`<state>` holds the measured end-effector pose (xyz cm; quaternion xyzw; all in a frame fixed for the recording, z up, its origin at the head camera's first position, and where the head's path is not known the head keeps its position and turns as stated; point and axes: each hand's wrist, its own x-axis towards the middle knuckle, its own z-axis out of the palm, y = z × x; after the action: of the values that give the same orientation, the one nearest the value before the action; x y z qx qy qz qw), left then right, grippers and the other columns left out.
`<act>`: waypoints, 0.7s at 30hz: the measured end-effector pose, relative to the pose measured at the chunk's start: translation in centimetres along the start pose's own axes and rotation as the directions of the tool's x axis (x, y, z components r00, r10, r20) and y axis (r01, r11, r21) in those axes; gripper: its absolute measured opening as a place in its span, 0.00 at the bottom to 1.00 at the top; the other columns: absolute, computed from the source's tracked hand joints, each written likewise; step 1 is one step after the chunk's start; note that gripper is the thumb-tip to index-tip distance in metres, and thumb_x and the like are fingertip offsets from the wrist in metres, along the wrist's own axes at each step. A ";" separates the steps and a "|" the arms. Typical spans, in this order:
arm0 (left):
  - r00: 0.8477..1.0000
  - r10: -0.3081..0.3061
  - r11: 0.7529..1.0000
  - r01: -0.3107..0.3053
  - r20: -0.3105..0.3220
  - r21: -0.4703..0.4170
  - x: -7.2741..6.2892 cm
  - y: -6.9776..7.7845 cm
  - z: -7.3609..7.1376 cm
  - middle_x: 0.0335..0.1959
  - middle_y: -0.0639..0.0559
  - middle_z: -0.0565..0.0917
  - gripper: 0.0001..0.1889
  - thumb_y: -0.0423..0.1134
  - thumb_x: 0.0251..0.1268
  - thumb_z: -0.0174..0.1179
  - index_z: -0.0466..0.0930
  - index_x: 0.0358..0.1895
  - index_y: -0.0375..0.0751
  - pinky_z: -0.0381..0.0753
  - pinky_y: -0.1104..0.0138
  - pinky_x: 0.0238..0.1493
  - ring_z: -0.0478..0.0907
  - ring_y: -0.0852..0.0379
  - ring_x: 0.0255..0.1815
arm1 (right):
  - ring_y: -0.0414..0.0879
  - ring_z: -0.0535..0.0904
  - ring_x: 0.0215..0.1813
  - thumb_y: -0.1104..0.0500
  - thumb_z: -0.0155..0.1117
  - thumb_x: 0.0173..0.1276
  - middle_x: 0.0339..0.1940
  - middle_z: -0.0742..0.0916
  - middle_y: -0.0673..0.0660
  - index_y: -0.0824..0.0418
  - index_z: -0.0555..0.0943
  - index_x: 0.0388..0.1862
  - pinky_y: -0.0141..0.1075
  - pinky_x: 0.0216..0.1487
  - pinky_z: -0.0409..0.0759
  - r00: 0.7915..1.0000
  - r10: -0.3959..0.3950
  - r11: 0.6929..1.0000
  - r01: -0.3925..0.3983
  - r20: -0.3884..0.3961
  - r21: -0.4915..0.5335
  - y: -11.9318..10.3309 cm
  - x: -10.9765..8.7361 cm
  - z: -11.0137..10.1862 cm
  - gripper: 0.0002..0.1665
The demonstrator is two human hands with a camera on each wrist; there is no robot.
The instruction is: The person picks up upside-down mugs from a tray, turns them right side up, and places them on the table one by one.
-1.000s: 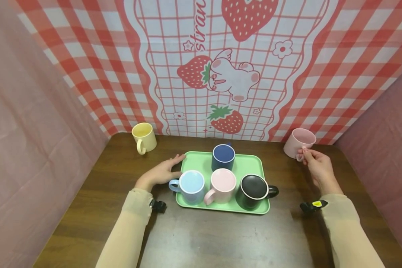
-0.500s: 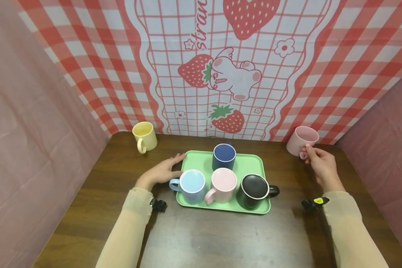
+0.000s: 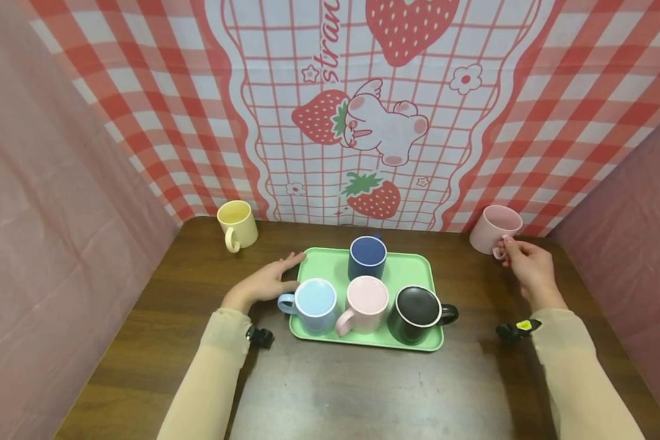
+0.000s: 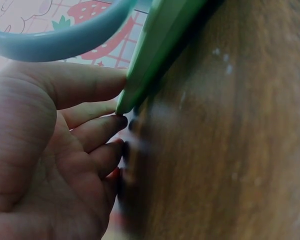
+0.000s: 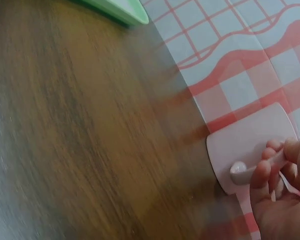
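Note:
At the back right of the table, my right hand (image 3: 530, 273) pinches the handle of a pink mug (image 3: 486, 233), which stands upright. In the right wrist view, the thumb and fingers close on that mug's handle (image 5: 245, 175). My left hand (image 3: 263, 283) lies at the left edge of a light green tray (image 3: 324, 261), fingers stretched out. The left wrist view has fingertips touching the rim of the tray (image 4: 140, 75). A light blue mug (image 3: 315, 305), another pink mug (image 3: 366, 305), a black mug (image 3: 409, 321) and a navy mug (image 3: 366, 260) stand on the tray.
A yellow mug (image 3: 240, 227) stands at the back left of the wooden table (image 3: 330, 391). Behind the table hangs a strawberry-print checked cloth (image 3: 363, 122). Plain pink cloth (image 3: 60, 244) closes off both sides.
The right hand and the pink mug in it have shifted slightly to the right and back. The left hand and the tray have stayed in place.

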<state>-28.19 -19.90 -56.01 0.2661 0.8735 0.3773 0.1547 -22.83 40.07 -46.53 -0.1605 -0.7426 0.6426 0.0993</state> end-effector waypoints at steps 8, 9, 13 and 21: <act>0.999 -0.052 0.999 0.052 0.011 0.006 -2.5 6.4 -1.4 0.89 0.36 0.55 0.40 0.47 0.80 0.64 0.59 0.89 0.48 0.50 0.37 0.86 0.49 0.26 0.88 | 0.31 0.79 0.32 0.41 0.59 0.86 0.31 0.84 0.36 0.70 0.83 0.62 0.24 0.35 0.82 1.000 -0.009 0.955 0.017 0.029 -0.297 -0.6 -0.2 -0.7 0.31; 0.998 -0.055 0.998 0.055 0.010 0.015 -2.7 7.0 -1.4 0.88 0.34 0.55 0.39 0.45 0.81 0.64 0.59 0.89 0.47 0.51 0.37 0.86 0.50 0.25 0.87 | 0.31 0.79 0.32 0.40 0.58 0.86 0.30 0.83 0.36 0.72 0.82 0.65 0.24 0.35 0.82 1.000 -0.006 0.941 0.009 0.009 -0.337 -0.8 -0.3 -0.7 0.35; 0.999 -0.033 0.999 0.033 0.000 0.011 -2.3 5.7 -1.2 0.88 0.37 0.57 0.40 0.52 0.80 0.65 0.60 0.89 0.53 0.52 0.36 0.85 0.52 0.25 0.87 | 0.30 0.76 0.36 0.38 0.59 0.83 0.31 0.79 0.33 0.70 0.79 0.73 0.24 0.36 0.78 0.993 -0.022 0.877 -0.035 -0.113 -0.478 -1.7 -0.8 -0.7 0.39; 0.999 -0.038 0.999 0.038 0.014 -0.013 -2.8 7.4 -1.8 0.88 0.33 0.56 0.40 0.47 0.79 0.64 0.60 0.88 0.45 0.50 0.35 0.85 0.50 0.25 0.87 | 0.22 0.74 0.35 0.46 0.69 0.78 0.32 0.77 0.27 0.63 0.83 0.65 0.21 0.35 0.71 0.952 -0.238 0.851 0.109 -0.193 -0.514 -3.2 -2.4 0.9 0.27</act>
<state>-24.18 -18.30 -49.10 0.2510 0.8748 0.3781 0.1697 -21.26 38.01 -43.34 -0.1918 -0.8759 0.3922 0.2052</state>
